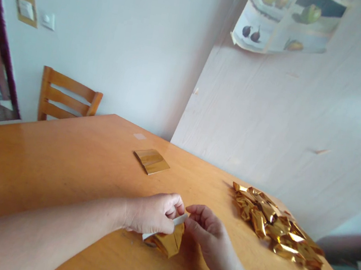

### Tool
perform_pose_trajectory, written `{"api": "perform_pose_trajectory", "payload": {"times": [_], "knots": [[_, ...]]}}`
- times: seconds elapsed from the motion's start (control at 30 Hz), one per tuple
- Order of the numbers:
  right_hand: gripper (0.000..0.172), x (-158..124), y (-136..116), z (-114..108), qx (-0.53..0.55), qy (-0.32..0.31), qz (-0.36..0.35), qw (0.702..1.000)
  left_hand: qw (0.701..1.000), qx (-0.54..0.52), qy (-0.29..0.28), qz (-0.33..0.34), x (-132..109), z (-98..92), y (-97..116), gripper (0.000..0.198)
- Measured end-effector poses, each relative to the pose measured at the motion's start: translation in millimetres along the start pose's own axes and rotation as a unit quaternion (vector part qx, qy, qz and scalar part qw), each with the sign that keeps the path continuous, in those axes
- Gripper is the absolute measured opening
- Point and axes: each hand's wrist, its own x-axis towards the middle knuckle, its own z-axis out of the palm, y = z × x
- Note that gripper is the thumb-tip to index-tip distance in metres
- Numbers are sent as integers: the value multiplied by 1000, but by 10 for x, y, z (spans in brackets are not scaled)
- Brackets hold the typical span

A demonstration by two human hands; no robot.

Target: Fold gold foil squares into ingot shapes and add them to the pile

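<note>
In the head view a partly folded sheet of gold foil paper (pixel 170 244) is held just above the near part of the table. A white strip of its reverse side shows along the upper edge. My left hand (pixel 158 214) pinches that edge, thumb in front and fingers curled behind. At the paper's right end is my right hand (pixel 209 232), its thumb and forefinger closed around the corner. The lower part of the paper hangs in creased gold folds. My left hand hides some of the left side.
A flat stack of gold paper (pixel 151 161) lies on the wooden table (pixel 58 170) beyond my hands. Several folded gold foil pieces (pixel 275 227) are heaped at the right, near the wall. A wooden chair (pixel 68 94) stands at the far left edge.
</note>
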Motion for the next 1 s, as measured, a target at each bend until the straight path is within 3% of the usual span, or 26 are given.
{"api": "perform_pose_trajectory", "payload": {"times": [0.2,0.43,0.57,0.67,0.77,0.87,1.0], "knots": [[19,-24,-85,-18,-141,-34,35,989,996,92,14,11,-57,-15,29,40],[16,-33,-6,-20,-202,-74,13,976,989,146,3,29,-74,0,-5,39],[18,-13,24,-73,-270,-35,18,962,982,150,89,68,-23,-13,-28,34],[16,6,69,-133,-333,-8,15,943,957,191,193,101,-6,-74,-2,14],[18,24,117,-185,-382,24,8,924,915,291,244,137,-44,-130,62,4],[22,32,127,-208,-424,50,10,904,879,373,243,172,-106,-122,119,11],[21,23,97,-200,-454,54,27,889,873,425,186,150,-138,-36,118,17]]}}
